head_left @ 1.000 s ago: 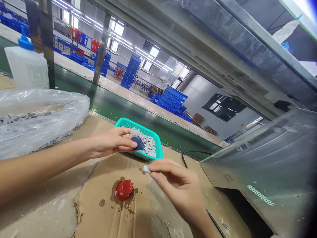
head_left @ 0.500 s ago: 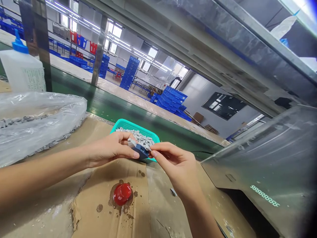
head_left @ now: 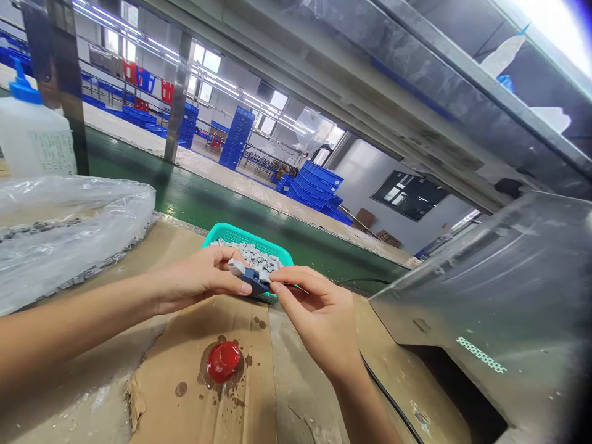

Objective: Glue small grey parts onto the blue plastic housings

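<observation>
My left hand (head_left: 203, 280) is closed on a dark blue plastic part (head_left: 250, 282), thumb along its near side. A light grey piece (head_left: 236, 266) sticks up at the part's left end. Between the thumb and forefinger of my right hand (head_left: 319, 308) is a small light grey plastic piece (head_left: 265, 275), touching the right end of the blue part. Just behind both hands stands a turquoise basket (head_left: 284, 254) holding many small grey pieces (head_left: 250, 251). Nearer to me, a small red cup (head_left: 224, 361) rests on stained cardboard (head_left: 185, 357).
A clear plastic bag (head_left: 115, 203) of grey parts lies at the left, before a white bottle with a blue nozzle (head_left: 37, 135). Beyond runs a green conveyor belt (head_left: 208, 200). A metal panel (head_left: 499, 277) rises on the right, and a black cable (head_left: 388, 398) lies near my right forearm.
The view has shifted slightly. My right hand has brought the small grey piece in against the right end of the blue part, which my left hand still holds.
</observation>
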`<state>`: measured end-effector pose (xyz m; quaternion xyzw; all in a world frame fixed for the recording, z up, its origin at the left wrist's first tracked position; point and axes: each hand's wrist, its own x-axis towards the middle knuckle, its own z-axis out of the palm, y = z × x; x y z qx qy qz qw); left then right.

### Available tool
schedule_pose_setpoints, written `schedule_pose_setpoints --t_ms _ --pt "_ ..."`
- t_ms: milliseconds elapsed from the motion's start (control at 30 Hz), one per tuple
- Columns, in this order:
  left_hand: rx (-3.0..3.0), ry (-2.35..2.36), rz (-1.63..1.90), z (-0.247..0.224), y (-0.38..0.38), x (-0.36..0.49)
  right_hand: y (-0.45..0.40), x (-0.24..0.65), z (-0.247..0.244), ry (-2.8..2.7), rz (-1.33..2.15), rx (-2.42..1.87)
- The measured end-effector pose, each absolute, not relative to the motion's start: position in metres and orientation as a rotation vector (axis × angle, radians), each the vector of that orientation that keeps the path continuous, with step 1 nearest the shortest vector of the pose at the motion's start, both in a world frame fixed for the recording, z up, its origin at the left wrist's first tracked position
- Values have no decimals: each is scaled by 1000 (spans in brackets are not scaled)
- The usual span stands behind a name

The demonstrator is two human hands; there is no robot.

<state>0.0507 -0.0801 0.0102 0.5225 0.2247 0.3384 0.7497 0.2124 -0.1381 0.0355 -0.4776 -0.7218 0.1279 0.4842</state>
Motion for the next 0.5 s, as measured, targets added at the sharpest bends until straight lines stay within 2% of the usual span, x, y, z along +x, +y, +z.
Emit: schedule_pose_setpoints --t_ms 500 --pt "1154 510 748 9 -81 51 -140 215 35 -1964 94 -1140"
